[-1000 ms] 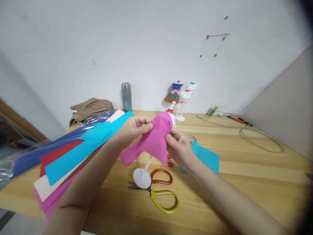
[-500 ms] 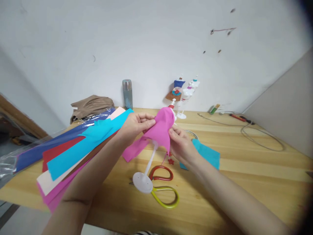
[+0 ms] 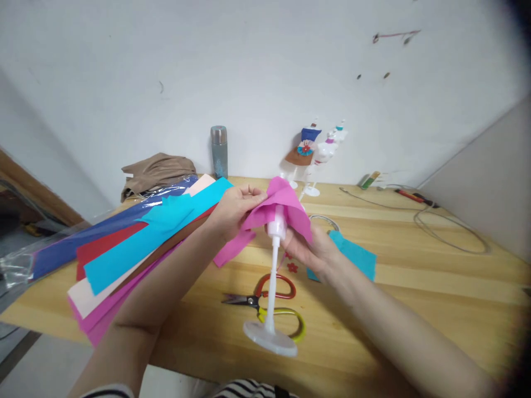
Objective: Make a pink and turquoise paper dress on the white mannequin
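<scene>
Pinched shut, the left hand grips an edge of the limp pink sheet draped over the white stand, which the right hand clasps near its top above the counter; both seem light, the thin stem probably brittle, best held higher up.

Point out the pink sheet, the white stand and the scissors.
pink sheet [image 3: 292, 205]: head view, upper fold.
white stand [image 3: 270, 339]: head view, round base.
scissors [image 3: 237, 299]: head view, blades.
</scene>
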A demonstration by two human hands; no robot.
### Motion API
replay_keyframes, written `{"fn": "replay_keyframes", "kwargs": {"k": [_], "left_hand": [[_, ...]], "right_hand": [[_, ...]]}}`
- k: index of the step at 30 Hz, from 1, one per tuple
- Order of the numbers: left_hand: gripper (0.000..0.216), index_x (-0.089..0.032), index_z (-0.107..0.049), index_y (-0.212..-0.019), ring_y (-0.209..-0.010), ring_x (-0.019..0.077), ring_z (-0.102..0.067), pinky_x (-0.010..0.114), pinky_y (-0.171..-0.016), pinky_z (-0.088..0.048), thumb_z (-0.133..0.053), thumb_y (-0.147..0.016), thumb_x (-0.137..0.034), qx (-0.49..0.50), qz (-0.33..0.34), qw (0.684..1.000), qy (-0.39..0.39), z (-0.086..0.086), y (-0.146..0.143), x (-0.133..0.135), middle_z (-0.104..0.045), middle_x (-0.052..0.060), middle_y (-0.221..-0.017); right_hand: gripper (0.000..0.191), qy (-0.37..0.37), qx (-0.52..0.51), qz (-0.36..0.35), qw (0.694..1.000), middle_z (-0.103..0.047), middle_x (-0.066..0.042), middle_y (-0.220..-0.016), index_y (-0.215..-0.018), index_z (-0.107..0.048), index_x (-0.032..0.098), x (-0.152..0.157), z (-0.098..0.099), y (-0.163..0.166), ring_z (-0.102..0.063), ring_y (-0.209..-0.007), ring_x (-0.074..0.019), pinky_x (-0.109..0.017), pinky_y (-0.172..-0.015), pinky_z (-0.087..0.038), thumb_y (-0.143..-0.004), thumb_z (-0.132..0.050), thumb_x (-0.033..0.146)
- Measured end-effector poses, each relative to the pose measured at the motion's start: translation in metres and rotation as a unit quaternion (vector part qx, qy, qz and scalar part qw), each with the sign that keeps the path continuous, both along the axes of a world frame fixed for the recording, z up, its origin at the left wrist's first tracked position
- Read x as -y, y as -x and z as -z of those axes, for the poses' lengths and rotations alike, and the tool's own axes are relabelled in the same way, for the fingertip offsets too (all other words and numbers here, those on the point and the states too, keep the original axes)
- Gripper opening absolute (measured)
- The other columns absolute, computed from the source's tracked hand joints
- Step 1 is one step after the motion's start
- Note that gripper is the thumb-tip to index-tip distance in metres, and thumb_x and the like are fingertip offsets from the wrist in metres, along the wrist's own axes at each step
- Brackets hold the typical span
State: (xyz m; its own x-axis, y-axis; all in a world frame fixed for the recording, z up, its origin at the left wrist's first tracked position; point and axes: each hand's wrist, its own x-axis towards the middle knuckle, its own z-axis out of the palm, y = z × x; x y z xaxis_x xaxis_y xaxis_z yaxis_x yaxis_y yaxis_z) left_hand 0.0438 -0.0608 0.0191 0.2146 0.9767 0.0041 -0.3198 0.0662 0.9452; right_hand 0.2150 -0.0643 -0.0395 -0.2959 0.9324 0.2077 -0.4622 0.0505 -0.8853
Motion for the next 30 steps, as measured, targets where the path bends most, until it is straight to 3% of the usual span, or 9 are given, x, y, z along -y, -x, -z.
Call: {"fn": "replay_keyframes", "kwargs": {"k": [4, 12, 21, 26, 30], "left_hand": [[0.033, -0.016, -0.06, -0.076, -0.055, 0.01, -0.061, 0.023, -0.054, -0.047, -0.09, -0.069, -0.028, -0.013, 0.004, 1.0, -0.013, 0.004, -0.004, -0.001, -0.067, -0.001, -0.066], [0.023, -0.016, -0.06, -0.07, -0.054, 0.0086, -0.057, 0.022, -0.053, -0.043, -0.081, -0.077, -0.021, -0.076, -0.03, 0.996, -0.021, 0.0, -0.009, 0.003, -0.066, -0.001, -0.061], [0.015, -0.016, -0.059, -0.066, -0.062, 0.0093, -0.055, 0.022, -0.058, -0.043, -0.073, -0.072, -0.013, -0.157, -0.074, 0.975, -0.139, 0.007, -0.012, 0.0, -0.061, -0.002, -0.067], [0.026, -0.017, -0.055, -0.059, -0.052, 0.0082, -0.044, 0.022, -0.051, -0.032, -0.069, -0.079, -0.026, -0.177, -0.034, 0.973, -0.142, 0.008, -0.009, 0.002, -0.051, -0.004, -0.055], [0.04, -0.018, -0.051, -0.055, -0.048, 0.0089, -0.039, 0.025, -0.049, -0.028, -0.068, -0.083, -0.041, -0.169, -0.003, 0.98, -0.107, 0.003, -0.004, 0.004, -0.045, -0.003, -0.051]], "right_hand": [[0.018, 0.066, -0.046, -0.033, 0.996, -0.08, -0.003, -0.093, -0.091, -0.073, 0.025, 0.001, 0.001, 0.002, -0.075, -0.084, -0.0244, -0.043, -0.082, -0.068, -0.077, -0.08, 0.034], [0.018, 0.036, -0.008, -0.009, 0.999, -0.078, -0.006, -0.093, -0.094, -0.071, 0.025, -0.001, 0.006, 0.0, -0.074, -0.097, -0.027, -0.045, -0.087, -0.066, -0.083, -0.076, 0.038], [0.029, 0.05, -0.019, 0.028, 0.998, -0.078, -0.003, -0.088, -0.081, -0.073, 0.026, 0.002, -0.002, 0.005, -0.073, -0.085, -0.024, -0.042, -0.086, -0.067, -0.068, -0.088, 0.047], [0.031, 0.033, -0.008, 0.001, 0.999, -0.078, -0.002, -0.085, -0.08, -0.072, 0.025, 0.004, -0.007, 0.007, -0.073, -0.078, -0.0212, -0.036, -0.079, -0.067, -0.069, -0.086, 0.05], [0.025, 0.026, 0.0, 0.022, 0.999, -0.076, -0.001, -0.082, -0.082, -0.071, 0.026, 0.003, -0.005, 0.005, -0.072, -0.075, -0.0189, -0.034, -0.077, -0.065, -0.075, -0.083, 0.047]]}}
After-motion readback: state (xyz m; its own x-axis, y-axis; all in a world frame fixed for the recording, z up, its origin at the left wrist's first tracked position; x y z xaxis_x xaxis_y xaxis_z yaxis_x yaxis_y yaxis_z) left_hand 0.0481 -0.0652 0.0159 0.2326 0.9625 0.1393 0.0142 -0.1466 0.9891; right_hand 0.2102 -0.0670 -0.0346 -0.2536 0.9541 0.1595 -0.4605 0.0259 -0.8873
